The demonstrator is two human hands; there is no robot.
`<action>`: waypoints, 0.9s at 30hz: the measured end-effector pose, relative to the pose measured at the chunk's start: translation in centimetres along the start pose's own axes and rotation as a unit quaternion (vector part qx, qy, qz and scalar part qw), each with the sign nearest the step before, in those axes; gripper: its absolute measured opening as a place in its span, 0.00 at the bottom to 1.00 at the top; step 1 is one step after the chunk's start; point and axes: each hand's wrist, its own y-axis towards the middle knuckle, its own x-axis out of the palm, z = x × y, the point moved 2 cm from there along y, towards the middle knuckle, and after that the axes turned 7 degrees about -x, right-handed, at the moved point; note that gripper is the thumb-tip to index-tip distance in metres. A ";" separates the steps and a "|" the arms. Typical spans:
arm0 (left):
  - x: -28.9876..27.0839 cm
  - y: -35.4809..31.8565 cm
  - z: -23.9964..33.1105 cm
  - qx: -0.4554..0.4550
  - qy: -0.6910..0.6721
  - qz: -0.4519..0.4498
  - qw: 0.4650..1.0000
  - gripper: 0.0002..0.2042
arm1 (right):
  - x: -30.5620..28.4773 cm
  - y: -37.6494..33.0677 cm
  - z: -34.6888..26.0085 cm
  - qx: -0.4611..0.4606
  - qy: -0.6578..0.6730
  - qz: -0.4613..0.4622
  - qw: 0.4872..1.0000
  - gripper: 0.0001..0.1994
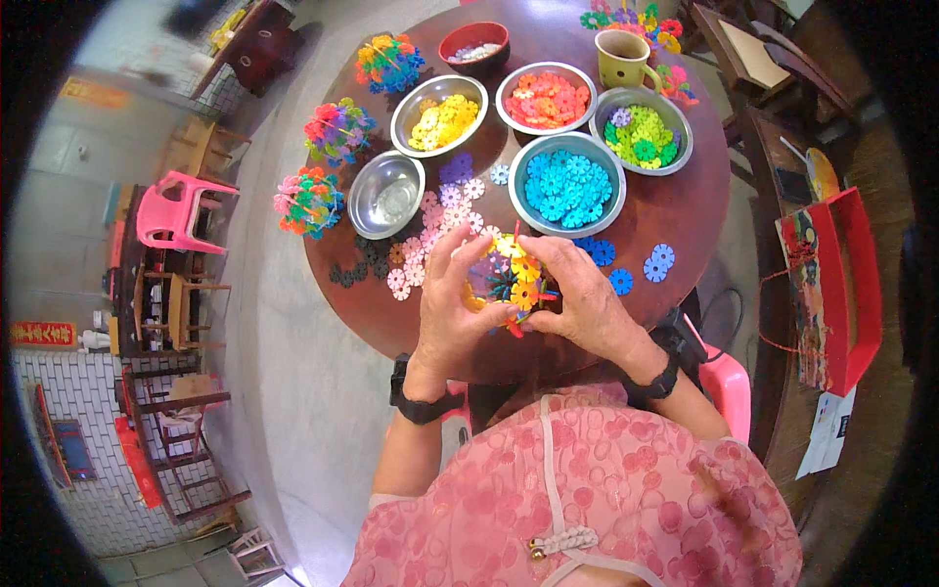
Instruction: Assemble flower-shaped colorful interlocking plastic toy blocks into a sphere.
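Observation:
Between both hands, near the front of the round table, is a partly rounded piece built of interlocking plastic flower discs (525,268), mostly yellow with red, blue and dark bits. My left hand (450,298) grips its left side, fingers curved up and thumb at the lower edge. On its other side, my right hand (582,293) holds it with thumb and fingers. Loose pink discs (450,210) lie just beyond the left hand. A metal bowl of blue discs (567,188) stands beyond the right hand, and darker blue discs (621,282) lie to its right.
Metal bowls hold yellow discs (445,124), coral discs (548,98) and green discs (641,135). Another metal bowl (362,203) sits left, near several finished colourful flower-disc balls (310,203). A red bowl (494,37) and a mug (622,64) stand at the back; a red bag (846,293) is right.

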 end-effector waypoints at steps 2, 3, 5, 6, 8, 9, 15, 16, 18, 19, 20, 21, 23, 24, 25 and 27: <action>-0.1 0.0 0.2 0.011 0.005 0.007 1.000 0.39 | 0.1 -0.1 -0.2 0.001 -0.006 0.001 1.000 0.40; -0.1 0.0 0.3 0.005 -0.002 0.007 1.000 0.38 | 0.0 0.0 -0.3 0.004 -0.007 0.000 1.000 0.39; 0.1 -0.1 0.2 -0.010 -0.016 0.004 1.000 0.37 | 0.3 -0.1 -0.2 0.009 -0.010 0.003 1.000 0.38; 0.1 -0.1 0.2 -0.009 -0.017 0.006 1.000 0.37 | 0.5 0.0 -0.2 0.008 -0.012 0.002 1.000 0.38; 0.1 -0.2 0.2 -0.005 -0.011 0.016 1.000 0.37 | 0.5 0.2 -0.3 0.007 -0.001 0.010 1.000 0.38; 0.0 -0.2 0.3 -0.006 -0.014 0.017 1.000 0.37 | 0.5 0.2 -0.3 0.008 -0.004 0.008 1.000 0.38; -2.4 0.2 2.4 0.056 0.046 0.060 0.996 0.37 | 0.1 -0.3 -0.3 0.033 0.022 0.014 0.999 0.40; -4.5 -0.2 3.6 0.055 -0.018 0.069 0.996 0.35 | -0.2 -0.2 -0.5 0.039 0.039 0.018 0.998 0.40; -7.3 -1.6 7.7 0.056 -0.269 0.084 0.958 0.24 | -0.7 -0.4 -0.6 0.054 0.049 0.017 0.997 0.41; -8.8 -2.5 9.3 0.155 -0.335 0.093 0.925 0.16 | -1.2 -0.1 -0.9 0.054 0.030 0.026 0.998 0.42; -11.9 -2.3 11.5 0.205 -0.364 -0.069 0.906 0.12 | -2.0 0.1 -0.9 0.059 0.005 0.037 0.998 0.43; -14.7 -3.0 13.0 0.248 -0.375 -0.219 0.866 0.10 | -2.2 0.5 -1.0 0.058 0.024 0.053 0.997 0.42; -15.9 -3.3 16.5 0.263 -0.504 -0.417 0.709 0.10 | -2.9 0.2 -0.6 0.100 0.032 0.080 0.991 0.41; -16.4 -4.4 18.3 0.257 -0.479 -0.303 0.783 0.12 | -3.1 0.6 -0.8 0.090 0.045 0.100 0.990 0.41; -17.0 -4.3 17.7 0.290 -0.454 -0.276 0.796 0.11 | -3.6 0.3 -0.3 0.097 0.034 0.099 0.990 0.41; -18.2 -4.4 17.3 0.320 -0.419 -0.235 0.817 0.11 | -3.9 0.6 -0.3 0.095 0.077 0.135 0.983 0.40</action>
